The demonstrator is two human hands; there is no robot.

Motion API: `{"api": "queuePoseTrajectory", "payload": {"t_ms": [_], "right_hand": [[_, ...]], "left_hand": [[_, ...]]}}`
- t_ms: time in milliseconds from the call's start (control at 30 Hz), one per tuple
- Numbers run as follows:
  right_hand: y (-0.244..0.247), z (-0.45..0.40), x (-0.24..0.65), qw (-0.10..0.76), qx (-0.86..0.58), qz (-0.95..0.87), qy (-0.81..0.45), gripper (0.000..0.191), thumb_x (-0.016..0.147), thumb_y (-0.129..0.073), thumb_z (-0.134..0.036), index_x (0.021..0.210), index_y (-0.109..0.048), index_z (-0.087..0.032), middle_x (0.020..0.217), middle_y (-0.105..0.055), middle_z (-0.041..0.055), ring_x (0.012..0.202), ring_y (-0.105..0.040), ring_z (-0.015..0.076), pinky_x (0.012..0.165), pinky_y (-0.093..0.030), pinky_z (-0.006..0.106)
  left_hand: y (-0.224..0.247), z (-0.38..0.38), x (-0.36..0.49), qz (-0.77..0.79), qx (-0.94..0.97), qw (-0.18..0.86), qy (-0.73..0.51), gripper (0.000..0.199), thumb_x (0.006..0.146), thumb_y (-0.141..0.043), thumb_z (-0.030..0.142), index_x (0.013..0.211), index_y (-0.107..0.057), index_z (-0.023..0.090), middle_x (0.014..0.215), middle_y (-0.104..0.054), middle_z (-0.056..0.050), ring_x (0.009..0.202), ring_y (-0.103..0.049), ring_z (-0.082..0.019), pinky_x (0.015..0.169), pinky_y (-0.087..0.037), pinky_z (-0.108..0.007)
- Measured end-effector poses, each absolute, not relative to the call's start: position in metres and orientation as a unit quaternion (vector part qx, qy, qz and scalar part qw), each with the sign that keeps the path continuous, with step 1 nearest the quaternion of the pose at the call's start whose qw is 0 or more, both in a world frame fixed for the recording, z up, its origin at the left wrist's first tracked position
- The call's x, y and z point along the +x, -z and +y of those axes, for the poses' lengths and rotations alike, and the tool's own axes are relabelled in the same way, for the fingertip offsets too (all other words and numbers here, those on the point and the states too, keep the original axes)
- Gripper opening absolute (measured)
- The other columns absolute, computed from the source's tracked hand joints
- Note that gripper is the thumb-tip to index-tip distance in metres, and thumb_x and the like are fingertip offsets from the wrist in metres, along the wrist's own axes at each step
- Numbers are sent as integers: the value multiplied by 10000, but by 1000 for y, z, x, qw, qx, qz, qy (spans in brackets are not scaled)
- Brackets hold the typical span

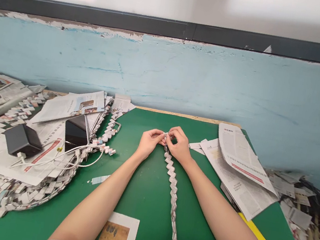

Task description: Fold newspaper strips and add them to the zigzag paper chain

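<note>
A long zigzag chain of folded paper (173, 188) runs from the near edge of the view up the middle of the green table. Its far end is pinched between my left hand (150, 142) and my right hand (178, 144). The fingertips of both hands meet there, thumbs against forefingers. They cover most of the chain's tip, so the fold between them is too small to make out. Below the hands the chain lies on the table between my forearms.
Newspapers (241, 162) lie at the right above a yellow object (260, 237). A picture sheet (116, 235) is near my left forearm. At the left are a phone (76, 132), a black box (23, 140), a white cable (87, 165) and heaped paper chains (33, 197). A blue wall (167, 76) stands behind.
</note>
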State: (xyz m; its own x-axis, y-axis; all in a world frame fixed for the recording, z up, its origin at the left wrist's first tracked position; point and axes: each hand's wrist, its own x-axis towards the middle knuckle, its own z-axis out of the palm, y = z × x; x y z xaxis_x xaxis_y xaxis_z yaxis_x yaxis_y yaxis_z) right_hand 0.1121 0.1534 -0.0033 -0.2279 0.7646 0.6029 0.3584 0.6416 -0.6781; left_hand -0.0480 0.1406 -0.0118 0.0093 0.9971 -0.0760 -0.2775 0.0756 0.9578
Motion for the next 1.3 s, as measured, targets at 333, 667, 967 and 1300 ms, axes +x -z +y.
{"api": "queuePoseTrajectory", "payload": {"t_ms": [333,667,967,1300], "right_hand": [[5,157,116,486,-369,-762,-216,153,982,-598,-244,831,-589,-219,955,-626,77,870,-602,218,749,-525,360],[6,155,115,528,-382,-724,-228,179,1000,-635,-335,880,-681,-211,976,-566,65,812,-587,186,722,-530,349],[9,156,115,522,-386,-676,-349,297,960,-682,-501,873,-717,-220,806,-623,42,694,-560,178,600,-481,318],[7,161,117,513,-380,-591,-493,362,855,-771,-556,856,-665,-210,680,-592,-7,536,-506,129,496,-449,281]], "left_hand": [[13,141,-49,445,414,587,-535,494,691,-904,515,898,-734,100,729,-746,-72,656,-698,-166,722,-618,-334],[6,138,-46,439,421,554,-569,531,755,-872,498,1092,-602,188,778,-685,16,498,-506,-54,445,-357,-185],[3,134,-43,431,460,532,-565,428,845,-784,543,1060,-665,192,672,-609,38,425,-403,-49,425,-306,-212],[0,133,-44,444,456,534,-556,428,853,-777,532,1085,-639,199,650,-603,51,381,-416,-51,363,-267,-207]]}}
